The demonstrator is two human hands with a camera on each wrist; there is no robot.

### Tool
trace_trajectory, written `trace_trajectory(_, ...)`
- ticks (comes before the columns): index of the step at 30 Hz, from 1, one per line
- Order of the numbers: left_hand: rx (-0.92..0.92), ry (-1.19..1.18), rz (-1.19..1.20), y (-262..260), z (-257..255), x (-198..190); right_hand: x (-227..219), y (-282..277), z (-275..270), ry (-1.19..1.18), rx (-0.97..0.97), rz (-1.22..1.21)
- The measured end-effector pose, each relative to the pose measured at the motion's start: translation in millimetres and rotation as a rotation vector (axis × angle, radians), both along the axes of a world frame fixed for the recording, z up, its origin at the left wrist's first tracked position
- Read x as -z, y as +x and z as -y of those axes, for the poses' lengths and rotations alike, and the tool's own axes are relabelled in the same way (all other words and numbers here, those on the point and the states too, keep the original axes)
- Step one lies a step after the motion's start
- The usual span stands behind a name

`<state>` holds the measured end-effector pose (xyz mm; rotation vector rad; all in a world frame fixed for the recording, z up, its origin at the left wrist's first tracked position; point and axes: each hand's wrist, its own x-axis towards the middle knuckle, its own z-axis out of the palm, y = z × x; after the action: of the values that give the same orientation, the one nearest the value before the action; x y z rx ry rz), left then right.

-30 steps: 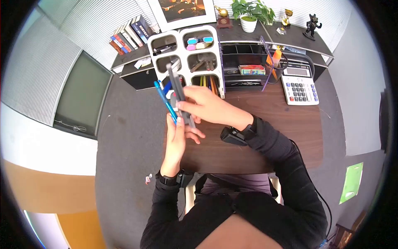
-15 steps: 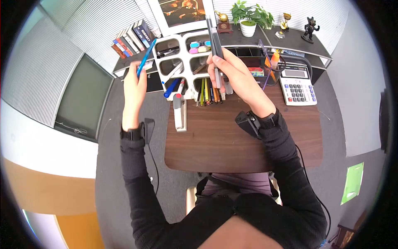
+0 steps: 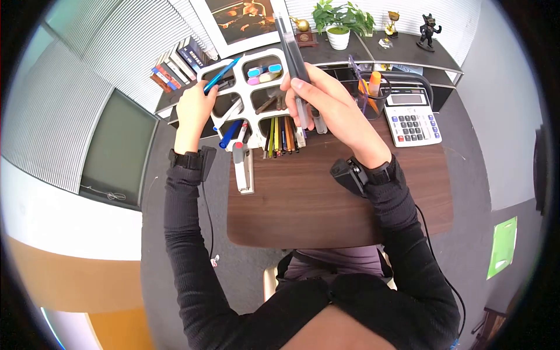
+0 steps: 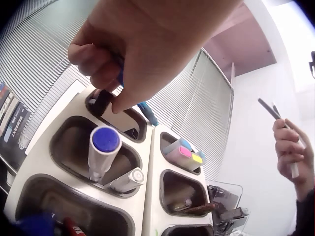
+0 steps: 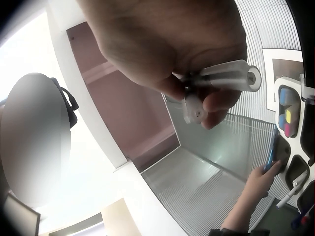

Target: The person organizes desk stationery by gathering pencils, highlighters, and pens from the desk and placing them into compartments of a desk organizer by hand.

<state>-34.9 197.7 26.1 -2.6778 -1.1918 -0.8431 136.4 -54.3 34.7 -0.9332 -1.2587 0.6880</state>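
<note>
My left hand (image 3: 195, 111) pinches a blue pen (image 3: 221, 74) over the upper left compartment of the white organizer (image 3: 240, 87). In the left wrist view the pen's end lies near the divider between the two columns. My right hand (image 3: 335, 108) grips a bundle of grey and clear pens (image 3: 295, 61), held tilted beside the organizer's right side. Their clear ends (image 5: 229, 76) stick out below the palm in the right wrist view. Highlighters (image 3: 264, 74), white markers (image 4: 104, 147), a blue marker (image 3: 230, 133) and pencils (image 3: 281, 135) stand in other compartments.
A stapler (image 3: 243, 169) lies on the wooden table (image 3: 338, 198) in front of the organizer. At the right are a calculator (image 3: 413, 119) and a pen cup (image 3: 375, 87). Books (image 3: 179, 63), a framed picture (image 3: 245, 20) and a potted plant (image 3: 338, 36) stand behind.
Both hands moved apart from each other within the last second, the right one carrying its pens to the right. Since then my left hand has brought the blue pen over the upper left compartment.
</note>
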Motion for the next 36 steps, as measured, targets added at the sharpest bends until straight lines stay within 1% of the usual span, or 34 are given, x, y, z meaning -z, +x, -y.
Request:
trace_trajectory(2, -0.098, -0.021, -0.068, 6.2, 1.5, -1.4, -0.8, 1.8, 1.8, 0.004, 0.006, -0.015)
trace_trajectory(3, -0.107, -0.006, -0.078, 6.8, -3.3, -0.2, -0.9, 3.0, 2.6, 0.018, -0.002, -0.018)
trace_trajectory(6, -0.094, 0.043, -0.063, 8.4, -5.3, -1.0, -0.6, 5.9, 4.6, 0.039, 0.004, -0.004)
trace_trajectory(11, -0.079, -0.040, -0.024, 11.6, -10.7, -7.8, -1.1, 6.7, 5.8, 0.064, -0.016, 0.014)
trace_trajectory(13, -0.099, -0.154, -0.023, 13.8, -13.1, -10.2, -1.3, 7.1, 7.2, 0.067, -0.016, 0.025)
trace_trajectory(14, -0.098, -0.153, -0.024, 14.2, -13.3, -9.7, -1.6, 7.2, 7.5, 0.071, -0.017, 0.038)
trace_trajectory(16, -0.026, -0.129, 0.039, 15.8, -10.5, -9.1, -1.5, 7.3, 7.4, 0.079, -0.019, 0.034)
trace_trajectory(20, -0.008, -0.111, 0.113, 18.5, -1.3, -6.7, -1.0, 8.3, 7.8, 0.082, -0.014, 0.058)
trace_trajectory(22, 0.104, -0.112, 0.222, 17.9, -1.4, -2.1, -0.2, 8.7, 7.2, 0.082, -0.020, 0.057)
trace_trajectory(23, 0.104, -0.112, 0.222, 19.0, -2.1, -0.2, 0.2, 8.4, 6.4, 0.083, -0.026, 0.057)
trace_trajectory(25, 0.179, -0.066, 0.186, 22.4, -2.0, 2.8, 2.2, 7.8, 4.5, 0.078, -0.024, 0.064)
trace_trajectory(26, 0.179, -0.067, 0.186, 21.9, -1.2, 3.0, 2.8, 8.1, 4.2, 0.075, -0.019, 0.070)
trace_trajectory(28, 0.265, -0.241, 0.192, 20.5, -0.6, 2.5, 2.3, 8.5, 4.8, 0.070, -0.021, 0.075)
trace_trajectory(32, 0.280, -0.309, 0.137, 7.9, -17.3, 0.8, 1.9, 8.1, 4.5, 0.060, -0.031, 0.066)
trace_trajectory(34, 0.353, -0.385, 0.251, 1.9, -23.7, -0.1, 3.7, 8.4, 3.4, 0.062, -0.037, 0.073)
trace_trajectory(35, 0.329, -0.311, 0.275, -0.4, -22.7, 1.9, 4.5, 8.7, 3.2, 0.064, -0.041, 0.079)
trace_trajectory(36, 0.330, -0.313, 0.274, -8.0, -22.4, 1.3, 4.2, 7.6, 3.2, 0.062, -0.040, 0.078)
